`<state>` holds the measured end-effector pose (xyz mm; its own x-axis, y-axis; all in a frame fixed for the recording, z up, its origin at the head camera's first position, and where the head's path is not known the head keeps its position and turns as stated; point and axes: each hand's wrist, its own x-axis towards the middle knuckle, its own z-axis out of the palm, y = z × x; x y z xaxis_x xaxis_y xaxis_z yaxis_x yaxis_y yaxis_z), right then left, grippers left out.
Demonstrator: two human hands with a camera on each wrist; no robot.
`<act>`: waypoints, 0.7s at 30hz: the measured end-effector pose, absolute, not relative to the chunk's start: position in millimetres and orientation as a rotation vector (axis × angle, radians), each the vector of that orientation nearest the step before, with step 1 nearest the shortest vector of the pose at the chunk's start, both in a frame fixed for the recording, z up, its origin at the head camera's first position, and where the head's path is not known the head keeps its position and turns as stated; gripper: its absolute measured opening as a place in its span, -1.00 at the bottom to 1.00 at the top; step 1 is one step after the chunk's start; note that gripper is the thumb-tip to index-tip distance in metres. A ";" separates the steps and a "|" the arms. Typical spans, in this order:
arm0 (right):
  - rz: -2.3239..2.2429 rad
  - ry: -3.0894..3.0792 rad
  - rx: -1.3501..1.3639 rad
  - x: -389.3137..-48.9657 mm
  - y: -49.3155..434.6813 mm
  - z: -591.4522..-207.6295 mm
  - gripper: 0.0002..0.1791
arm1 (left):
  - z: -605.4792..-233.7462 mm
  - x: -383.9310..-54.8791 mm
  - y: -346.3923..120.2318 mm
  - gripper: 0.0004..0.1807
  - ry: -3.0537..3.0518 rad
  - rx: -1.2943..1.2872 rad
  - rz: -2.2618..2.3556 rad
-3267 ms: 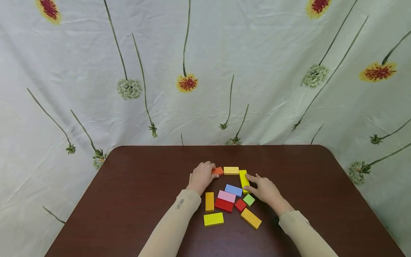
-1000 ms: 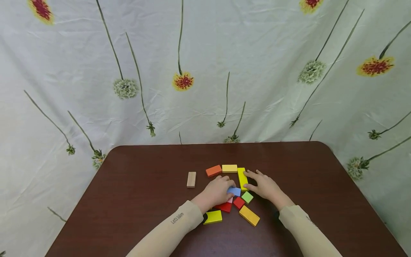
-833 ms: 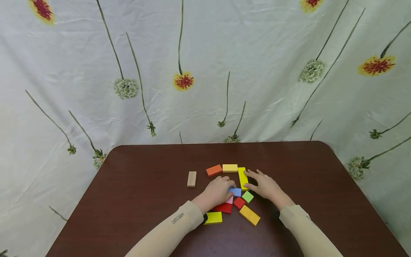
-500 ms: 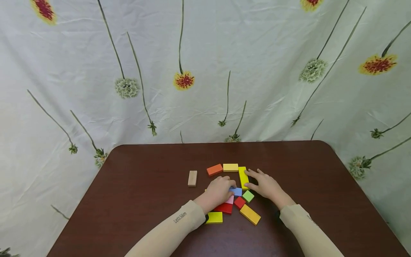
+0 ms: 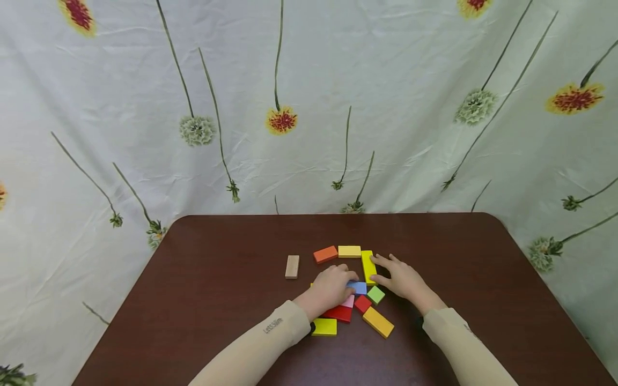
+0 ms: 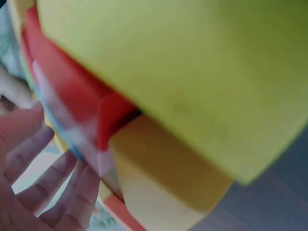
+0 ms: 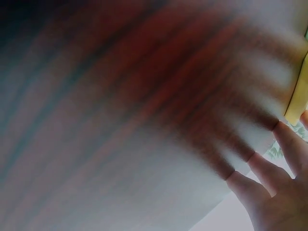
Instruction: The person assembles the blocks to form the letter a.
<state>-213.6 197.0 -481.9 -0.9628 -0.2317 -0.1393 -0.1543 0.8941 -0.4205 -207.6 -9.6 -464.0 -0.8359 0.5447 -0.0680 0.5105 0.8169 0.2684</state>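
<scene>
In the head view, my left hand [image 5: 330,289] reaches over the block group and pinches a blue block [image 5: 358,288] between thumb and fingers. Below that hand lie a pink block [image 5: 348,301] and a red block [image 5: 340,313], both partly covered. My right hand [image 5: 402,279] has its fingers spread, thumb and fingertips touching the right side of a long yellow block [image 5: 368,267]. A small green block [image 5: 376,295] and a small red one sit just below. The left wrist view shows the left fingers [image 6: 62,192] fairly straight beside the blocks.
An orange block [image 5: 325,254] and a pale yellow block [image 5: 350,252] lie along the back, with a plain wooden block [image 5: 292,267] apart at left. An amber block [image 5: 379,321] and a yellow-green block [image 5: 324,327] lie in front on the dark table [image 5: 217,268].
My left hand has gone from the orange block to the blue one, uncovering the plain wooden block. The blue block now lies straighter. My right hand stays by the yellow block.
</scene>
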 end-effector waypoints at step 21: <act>-0.639 2.888 -0.342 -211.2 199.1 -480.7 -0.33 | -458.9 -201.3 -67.6 -0.57 2.911 0.378 0.596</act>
<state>-211.2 199.1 -480.7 -0.9603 -0.2564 -0.1097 -0.1862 0.8823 -0.4322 -201.3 -67.6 -458.9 -0.9576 0.2729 -0.0920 0.2147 0.8895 0.4033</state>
